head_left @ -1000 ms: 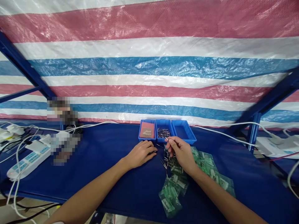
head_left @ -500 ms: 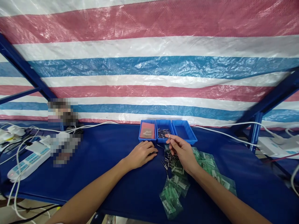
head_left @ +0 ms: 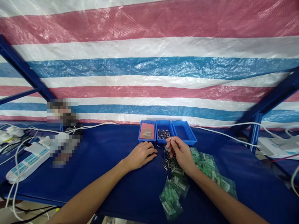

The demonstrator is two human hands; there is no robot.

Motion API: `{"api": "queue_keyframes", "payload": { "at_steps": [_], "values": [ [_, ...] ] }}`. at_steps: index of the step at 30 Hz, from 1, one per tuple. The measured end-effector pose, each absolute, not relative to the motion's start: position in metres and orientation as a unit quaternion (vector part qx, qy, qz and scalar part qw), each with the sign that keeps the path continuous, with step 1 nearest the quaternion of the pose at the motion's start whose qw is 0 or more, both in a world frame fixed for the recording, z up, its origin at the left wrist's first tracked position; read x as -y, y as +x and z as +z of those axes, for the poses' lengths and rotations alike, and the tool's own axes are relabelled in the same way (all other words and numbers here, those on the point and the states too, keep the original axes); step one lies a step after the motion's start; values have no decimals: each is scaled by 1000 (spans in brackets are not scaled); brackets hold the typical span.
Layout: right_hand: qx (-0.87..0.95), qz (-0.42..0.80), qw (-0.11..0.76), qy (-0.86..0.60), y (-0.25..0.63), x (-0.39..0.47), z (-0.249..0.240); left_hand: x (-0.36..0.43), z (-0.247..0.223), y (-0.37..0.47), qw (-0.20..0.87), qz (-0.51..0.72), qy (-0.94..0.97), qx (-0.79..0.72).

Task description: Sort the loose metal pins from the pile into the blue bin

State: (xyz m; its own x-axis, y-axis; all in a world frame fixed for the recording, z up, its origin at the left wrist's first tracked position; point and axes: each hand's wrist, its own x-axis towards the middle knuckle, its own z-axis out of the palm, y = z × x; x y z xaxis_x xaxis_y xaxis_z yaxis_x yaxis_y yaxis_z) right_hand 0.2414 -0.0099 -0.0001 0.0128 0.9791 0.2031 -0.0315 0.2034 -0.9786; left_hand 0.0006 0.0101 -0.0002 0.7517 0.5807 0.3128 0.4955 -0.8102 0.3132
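My left hand [head_left: 141,154] rests on the blue table, its fingers curled toward the thumb over a few thin dark metal pins that barely show. My right hand [head_left: 182,154] is raised over a pile of loose metal pins [head_left: 164,166], pinching a small thin metal pin between thumb and forefinger. Clear green-tinted plastic bags [head_left: 170,199] with pale pieces inside lie under and around my right wrist. In front of the hands, a blue bin [head_left: 163,142] contains more loose metal pins.
Left of the pin bin, another blue bin [head_left: 139,139] holds a pink sheet and a small clear bag. A third blue bin [head_left: 183,129] stands to the right. A power strip [head_left: 30,163] with cables lies far left; a white device [head_left: 272,144] sits far right.
My right hand has shifted slightly down, and the pinched pin now shows less. My left hand stays in place.
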Motion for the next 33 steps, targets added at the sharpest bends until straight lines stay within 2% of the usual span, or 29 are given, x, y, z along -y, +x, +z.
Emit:
{"api": "queue_keyframes", "payload": {
  "at_steps": [6,23,33],
  "values": [
    [525,425,584,-451,242,11,-2,-10,0,0,102,201,930,-289],
    [599,286,565,-491,249,13,2,-10,-3,-1,99,200,931,-291],
    [567,374,568,-465,244,14,3,-10,-2,0,96,200,930,-292]
  ]
}}
